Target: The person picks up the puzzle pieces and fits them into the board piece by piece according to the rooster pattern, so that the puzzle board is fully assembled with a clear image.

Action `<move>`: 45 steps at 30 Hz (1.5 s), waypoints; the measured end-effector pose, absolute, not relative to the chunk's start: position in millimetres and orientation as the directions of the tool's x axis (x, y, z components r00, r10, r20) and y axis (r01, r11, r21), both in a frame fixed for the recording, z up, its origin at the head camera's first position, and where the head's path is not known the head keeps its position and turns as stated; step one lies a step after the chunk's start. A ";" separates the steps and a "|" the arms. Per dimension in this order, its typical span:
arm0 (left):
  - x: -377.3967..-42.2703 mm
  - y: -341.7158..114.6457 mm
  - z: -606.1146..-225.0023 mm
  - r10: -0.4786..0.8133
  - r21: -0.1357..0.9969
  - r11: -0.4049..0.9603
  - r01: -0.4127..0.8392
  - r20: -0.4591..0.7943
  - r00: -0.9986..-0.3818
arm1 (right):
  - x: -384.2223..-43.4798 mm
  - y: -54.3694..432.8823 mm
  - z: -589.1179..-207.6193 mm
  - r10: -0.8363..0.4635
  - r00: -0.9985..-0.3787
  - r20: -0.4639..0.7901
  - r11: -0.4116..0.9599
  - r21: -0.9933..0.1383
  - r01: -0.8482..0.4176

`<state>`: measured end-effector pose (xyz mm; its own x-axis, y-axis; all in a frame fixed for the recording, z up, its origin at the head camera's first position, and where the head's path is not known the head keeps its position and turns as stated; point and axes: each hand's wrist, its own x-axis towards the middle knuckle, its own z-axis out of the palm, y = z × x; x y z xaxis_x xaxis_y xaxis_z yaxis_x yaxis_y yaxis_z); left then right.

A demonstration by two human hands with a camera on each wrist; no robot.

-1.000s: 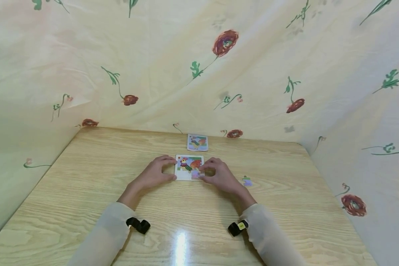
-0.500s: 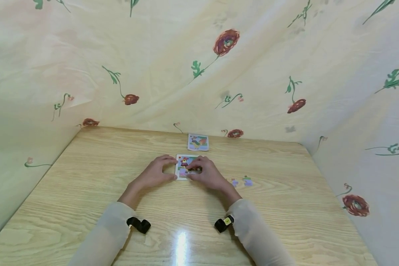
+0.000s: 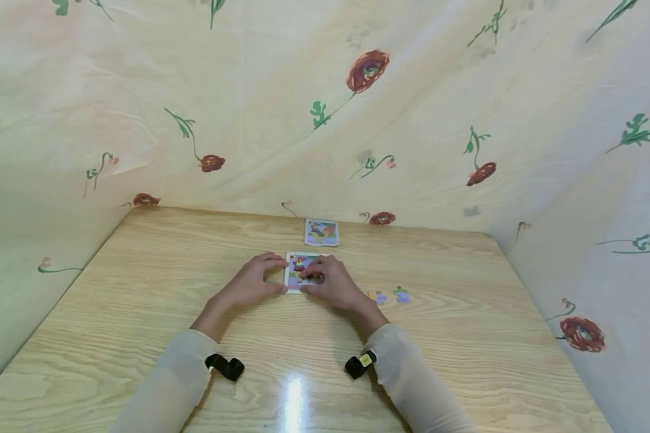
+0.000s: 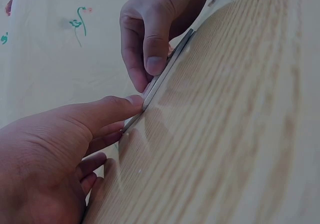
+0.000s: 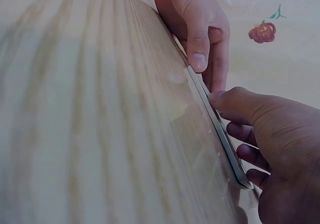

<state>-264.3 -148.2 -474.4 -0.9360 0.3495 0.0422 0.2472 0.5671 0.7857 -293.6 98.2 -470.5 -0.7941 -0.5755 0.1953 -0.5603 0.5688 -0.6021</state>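
Observation:
A small white-framed jigsaw board (image 3: 287, 273) with a colourful rooster picture lies flat on the table. My left hand (image 3: 251, 281) holds its left side, index finger at the far corner and thumb at the near one. Above the board my right hand (image 3: 330, 282) has thumb and fingers bent together at a purplish puzzle piece (image 3: 295, 284) in the lower left; it covers the board's right half. From the right wrist view, the board's thin edge (image 5: 220, 126) runs between both hands, and the right thumb touches its top. How well the piece sits is hidden.
Loose puzzle pieces (image 3: 402, 294) lie on the wooden table (image 3: 455, 337) to the right of the board. A printed rooster card (image 3: 322, 232) lies behind the board, near the flowered cloth (image 3: 260, 120) that hangs around the table.
My right hand has carried the purplish piece leftward from the board's lower right to its lower left. The left hand stays on the board's left side. More loose pieces show beside the right wrist.

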 end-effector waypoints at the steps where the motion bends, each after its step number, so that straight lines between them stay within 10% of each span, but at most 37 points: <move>1: -264.2 -148.3 -474.6 0.348 0.786 0.567 0.246 0.042 -0.936 | -293.5 97.8 -470.8 -0.575 -0.794 0.197 0.572 -0.598 -0.562; 45: -265.9 -148.1 -473.4 0.355 0.772 0.577 0.267 0.057 -0.933 | -296.1 85.2 -466.9 -0.582 -0.790 0.192 0.566 -0.602 -0.564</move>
<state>-265.9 -148.1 -473.4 -0.9331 0.3551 0.0574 0.2671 0.5770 0.7719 -296.1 85.2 -466.9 -0.7898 -0.5825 0.1920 -0.5636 0.5659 -0.6018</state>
